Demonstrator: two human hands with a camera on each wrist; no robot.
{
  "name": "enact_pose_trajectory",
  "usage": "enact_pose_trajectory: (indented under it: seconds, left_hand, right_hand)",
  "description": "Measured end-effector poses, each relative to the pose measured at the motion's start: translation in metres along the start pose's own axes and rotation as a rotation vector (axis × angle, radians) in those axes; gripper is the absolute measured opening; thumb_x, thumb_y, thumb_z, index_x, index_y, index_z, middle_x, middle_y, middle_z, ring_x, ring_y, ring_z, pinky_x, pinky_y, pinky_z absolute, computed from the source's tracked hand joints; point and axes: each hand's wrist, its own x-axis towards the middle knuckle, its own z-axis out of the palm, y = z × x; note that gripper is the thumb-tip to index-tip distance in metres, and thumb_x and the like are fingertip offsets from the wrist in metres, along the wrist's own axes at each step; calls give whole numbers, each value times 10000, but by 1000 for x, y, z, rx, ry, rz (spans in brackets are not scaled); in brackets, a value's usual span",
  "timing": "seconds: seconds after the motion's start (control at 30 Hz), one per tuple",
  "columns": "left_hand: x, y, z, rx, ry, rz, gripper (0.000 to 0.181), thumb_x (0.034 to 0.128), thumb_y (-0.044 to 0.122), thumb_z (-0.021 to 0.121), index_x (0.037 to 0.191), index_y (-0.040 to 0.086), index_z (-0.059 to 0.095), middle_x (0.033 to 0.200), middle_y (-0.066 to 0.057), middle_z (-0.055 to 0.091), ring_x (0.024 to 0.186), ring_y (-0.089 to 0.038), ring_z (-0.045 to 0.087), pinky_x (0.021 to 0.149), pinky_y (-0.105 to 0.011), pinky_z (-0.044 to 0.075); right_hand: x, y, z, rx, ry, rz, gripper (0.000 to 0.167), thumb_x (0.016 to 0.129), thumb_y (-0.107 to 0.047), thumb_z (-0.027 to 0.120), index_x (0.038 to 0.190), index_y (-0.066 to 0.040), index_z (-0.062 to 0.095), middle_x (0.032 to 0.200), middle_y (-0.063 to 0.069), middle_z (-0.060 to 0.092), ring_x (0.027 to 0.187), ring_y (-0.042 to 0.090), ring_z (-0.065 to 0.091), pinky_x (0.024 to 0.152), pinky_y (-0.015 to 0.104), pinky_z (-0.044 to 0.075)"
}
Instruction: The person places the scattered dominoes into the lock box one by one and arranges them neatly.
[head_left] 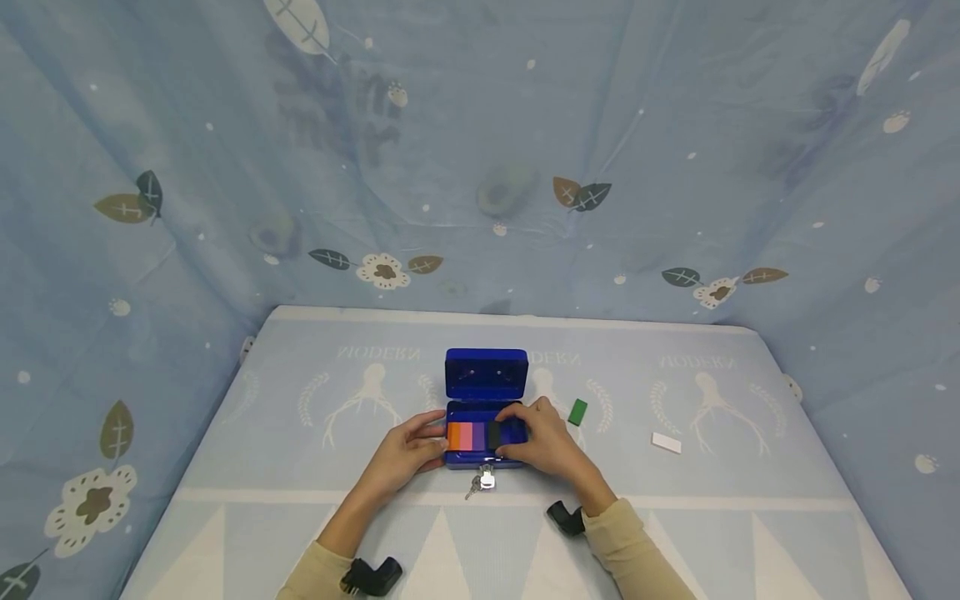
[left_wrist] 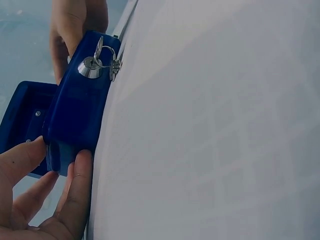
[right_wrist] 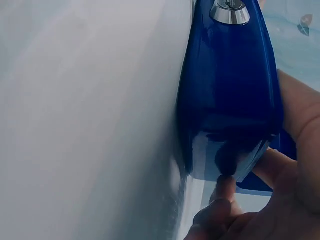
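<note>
An open blue cash box (head_left: 486, 459) stands on the table with its lid (head_left: 486, 375) raised at the back. Orange (head_left: 453, 437), pink (head_left: 467, 437) and purple (head_left: 479, 437) blocks stand side by side inside it. My right hand (head_left: 546, 437) reaches over the box's right side and pinches a black block (head_left: 492, 435) beside the purple one. At the left end, my left hand (head_left: 405, 454) holds the box, its fingertips (left_wrist: 82, 162) against the end wall. A silver lock (left_wrist: 90, 68) with keys (left_wrist: 113, 66) shows on the front. The box wall hides the right fingertips in the right wrist view.
A green block (head_left: 577, 412) lies on the table just right of the box, and a white block (head_left: 666, 442) lies farther right. Blue patterned cloth (head_left: 480, 167) walls the table on the back and sides. Black wrist devices (head_left: 372, 577) sit on both forearms.
</note>
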Motion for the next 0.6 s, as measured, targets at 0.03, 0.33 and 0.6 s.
enact_pose_trajectory:
  seconds: [0.03,0.33,0.6]
  left_hand:
    - [0,0,0,1,-1,0,564,933,30,690,1455,-2,479,1281,-265,565,1086,-325,634,867,-422,580]
    - [0,1,0,2,3,-5,561,933,27,690,1453,-1,483,1273,-258,573,1079,-324,638,864,-424,582]
    - [0,2,0,5,7,-9,567,930,41,699,1454,5,485,1272,-256,573,1078,-321,640,859,-420,584]
  right_hand:
    - [1,0,0,-7,-4,2,433,720,-255,919,1094,-211,705,943,55,490,881,188,414,696,326,397]
    - [4,2,4,-65,-20,17,427,714,-255,927,1078,-218,707,959,35,467,906,185,403,723,342,409]
    - [6,-2,4,-76,-23,44,436,704,-269,932,1071,-238,698,964,31,422,895,194,402,721,358,411]
